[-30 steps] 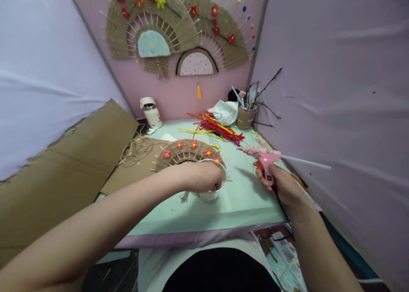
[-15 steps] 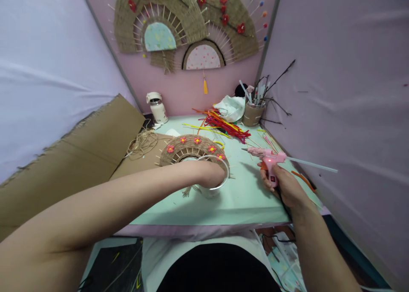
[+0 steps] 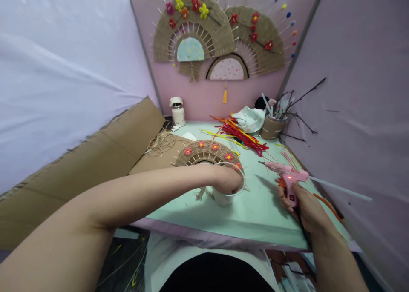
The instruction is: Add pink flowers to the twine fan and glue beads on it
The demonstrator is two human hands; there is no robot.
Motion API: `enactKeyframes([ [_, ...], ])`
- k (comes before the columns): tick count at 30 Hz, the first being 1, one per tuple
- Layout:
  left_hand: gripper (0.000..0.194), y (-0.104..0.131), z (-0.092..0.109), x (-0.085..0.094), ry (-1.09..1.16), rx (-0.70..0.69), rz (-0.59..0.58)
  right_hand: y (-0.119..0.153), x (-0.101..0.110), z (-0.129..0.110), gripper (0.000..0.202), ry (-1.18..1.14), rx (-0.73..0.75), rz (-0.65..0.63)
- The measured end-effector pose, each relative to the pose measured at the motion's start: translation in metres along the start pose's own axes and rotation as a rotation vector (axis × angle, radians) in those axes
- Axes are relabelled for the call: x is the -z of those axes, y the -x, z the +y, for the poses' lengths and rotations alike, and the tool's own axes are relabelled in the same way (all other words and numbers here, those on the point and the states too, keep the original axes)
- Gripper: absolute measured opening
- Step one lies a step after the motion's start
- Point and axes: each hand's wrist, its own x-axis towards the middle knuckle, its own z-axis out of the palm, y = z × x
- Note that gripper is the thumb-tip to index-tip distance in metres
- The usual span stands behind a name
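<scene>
My left hand reaches down inside a clear round tub near the front of the table, and its fingers are hidden in there. Behind the tub lies a woven twine fan with pink flowers along its band; my forearm covers its lower part. At the right, my right hand is wrapped round the handle of a pink hot glue gun. The gun's red light is on, its nozzle points left, and a long clear glue stick sticks out of its back.
Red and yellow pipe cleaners lie at the back beside a crumpled white cloth. A pot of twigs stands at the back right. A flask, a twine tangle and a cardboard sheet are at the left.
The view has swung, so everything sits further right and a little lower in the picture. My left hand stays inside the tub, and my right hand still grips the glue gun.
</scene>
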Motion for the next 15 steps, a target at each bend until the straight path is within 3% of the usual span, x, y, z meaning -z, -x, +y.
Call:
enactKeyframes([
  [5, 0.011, -0.012, -0.001, -0.009, -0.007, -0.048, -0.075, 0.001, -0.002, -0.002, 0.041, 0.040, -0.019, -0.020],
  [9, 0.032, -0.029, 0.002, -0.019, -0.051, -0.096, -0.123, 0.000, -0.002, -0.002, 0.041, 0.068, -0.017, -0.018],
  [15, 0.020, -0.019, 0.007, -0.008, -0.079, -0.102, -0.128, -0.001, -0.001, -0.001, 0.042, 0.078, -0.028, -0.020],
])
